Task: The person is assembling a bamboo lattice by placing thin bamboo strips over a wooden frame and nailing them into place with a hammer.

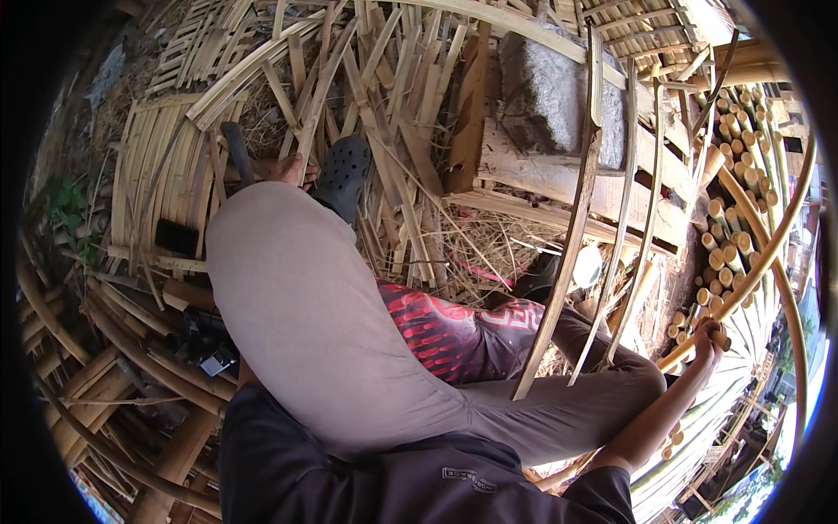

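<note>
Past my raised left knee, my left hand (294, 169) shows only in part; its fingers close around a thin bamboo strip (319, 109). A dark flat blade-like piece (236, 150) stands just left of that hand, beside the dark clog (342, 179) on my foot. Out to the right, my right arm is stretched and my right hand (705, 342) wraps around a round piece of bamboo (721, 340), whose cut end pokes out of the fist. A long bamboo pole (761, 264) runs up and away close to that hand.
Several upright bamboo slats (572, 231) rise in front of my right leg. A stone block (559, 96) sits on a wooden crate (576, 179). Cut bamboo poles (729, 253) are stacked at right. A slatted bamboo panel (161, 179) with a dark phone-like object (177, 237) lies at left.
</note>
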Motion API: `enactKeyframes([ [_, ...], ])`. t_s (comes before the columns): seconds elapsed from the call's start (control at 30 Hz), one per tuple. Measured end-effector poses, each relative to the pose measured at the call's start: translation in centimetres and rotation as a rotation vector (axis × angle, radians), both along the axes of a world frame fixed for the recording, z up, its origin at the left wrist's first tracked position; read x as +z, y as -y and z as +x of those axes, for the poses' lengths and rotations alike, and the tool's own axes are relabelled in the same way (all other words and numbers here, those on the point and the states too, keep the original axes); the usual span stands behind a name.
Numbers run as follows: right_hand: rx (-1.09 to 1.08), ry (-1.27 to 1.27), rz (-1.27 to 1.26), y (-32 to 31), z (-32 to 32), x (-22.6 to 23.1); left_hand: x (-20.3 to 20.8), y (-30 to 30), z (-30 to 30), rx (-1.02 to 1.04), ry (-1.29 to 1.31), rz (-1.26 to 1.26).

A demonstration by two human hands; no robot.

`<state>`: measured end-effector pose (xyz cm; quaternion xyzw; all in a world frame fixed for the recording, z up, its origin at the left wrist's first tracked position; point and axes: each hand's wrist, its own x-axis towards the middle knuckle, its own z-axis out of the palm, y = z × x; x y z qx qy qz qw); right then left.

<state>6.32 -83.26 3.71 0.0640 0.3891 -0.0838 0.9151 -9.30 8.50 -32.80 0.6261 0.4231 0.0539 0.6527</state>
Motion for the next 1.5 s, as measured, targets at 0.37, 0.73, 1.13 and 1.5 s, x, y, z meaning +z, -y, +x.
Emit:
enactKeyframes([
  [0.37,0.01,-0.011,0.015,-1.8,0.2,0.3,-0.9,2.8,-3.1,-0.148,-0.207,0.731],
  [0.73,-0.028,-0.069,0.026,-1.4,1.6,0.0,-1.7,-0.6,-1.9,-0.569,-0.381,0.798],
  [1.13,0.044,-0.004,0.01,-3.4,1.4,0.4,9.3,-1.4,2.6,-0.448,-0.163,0.863],
  [1.5,0.089,0.142,0.031,-3.8,0.6,0.5,28.2,6.9,12.4,-1.564,-0.237,1.124],
])
